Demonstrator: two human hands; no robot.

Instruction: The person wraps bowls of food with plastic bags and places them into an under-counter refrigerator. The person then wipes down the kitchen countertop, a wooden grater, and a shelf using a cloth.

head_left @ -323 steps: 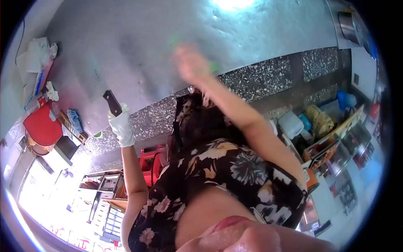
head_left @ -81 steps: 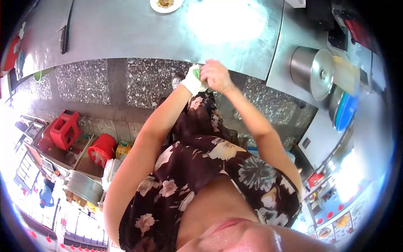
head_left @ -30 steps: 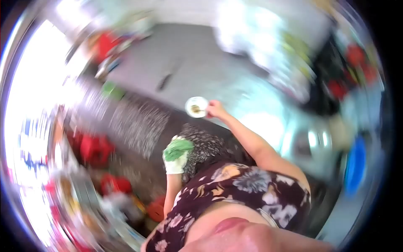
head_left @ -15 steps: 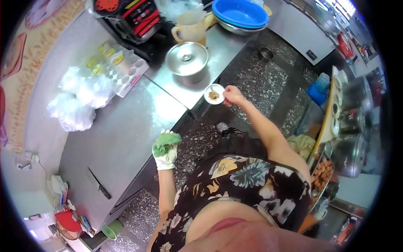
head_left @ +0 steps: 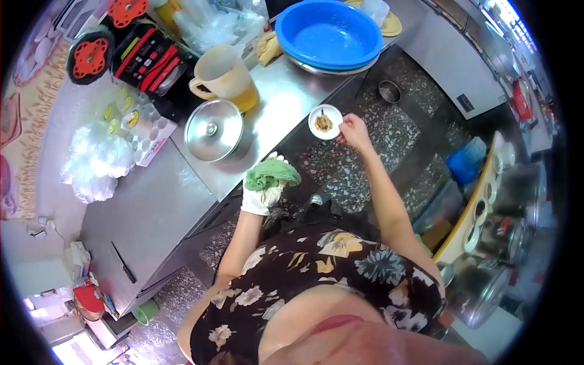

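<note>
My left hand (head_left: 262,192), in a white glove, holds a bunched green net-like cloth (head_left: 272,174) near the counter's front edge. My bare right hand (head_left: 354,132) grips the rim of a small white dish (head_left: 325,121) with brown food bits in it, held over the floor. A lidded steel pot (head_left: 214,131) stands on the counter left of the dish. Behind the pot is a pitcher (head_left: 224,76) with yellow liquid. A knife (head_left: 124,264) lies on the steel counter (head_left: 146,213) at the left.
Blue basins (head_left: 329,33) are stacked at the counter's far end. Plastic bags (head_left: 97,159) and a cup tray (head_left: 155,137) lie at the left, below a black machine (head_left: 149,59). Large pots (head_left: 477,289) stand at the right. A metal bowl (head_left: 389,92) sits on the floor.
The view has swung from the knife end of the counter toward the pot and basins. The dish was picked up off the counter by my right hand. My left hand now carries the green cloth.
</note>
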